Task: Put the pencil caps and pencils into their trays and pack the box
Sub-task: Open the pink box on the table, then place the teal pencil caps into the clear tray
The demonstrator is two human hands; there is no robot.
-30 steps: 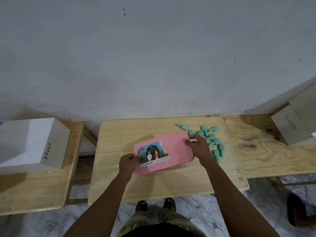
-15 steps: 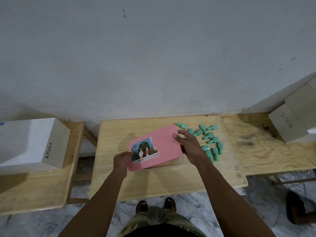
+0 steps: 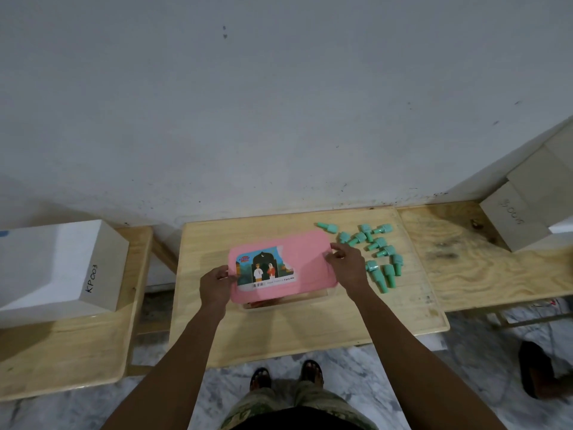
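Gripping the flat pink plastic lid with the picture label by its two short ends, the left hand and right hand stand apart, each pinched on an edge. Its long axis runs straight across from hand to hand, and it hovers tilted over the clear box base just beneath. The loose teal pencil caps lie just past the right hand, the nearer one, I'd judge.
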